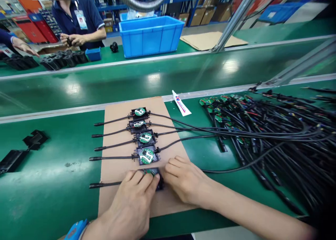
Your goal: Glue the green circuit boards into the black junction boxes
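Observation:
Nearest me on a cardboard sheet (181, 198) lies a black plastic housing (159, 185) with a green circuit board, largely covered by fingers. My left hand (136, 198) is closed on it, fingertips pressed along its near side and top. My right hand (186, 180), fingers curled, grips at the housing's right end, where a black cable (220, 171) comes out from behind the hand; the fingertips are hidden. A short plugged lead (105, 185) leaves the left end. Beyond it, several similar open housings (145, 139) sit in a column, each with a round green board and white compound.
A white tube (181, 103) lies behind the cardboard. To the right is a large tangled pile of cables (273, 145) with boards. Loose black housings (15, 159) lie at left. Across the bench stand a blue bin (152, 36) and a co-worker (78, 22) handling a black part.

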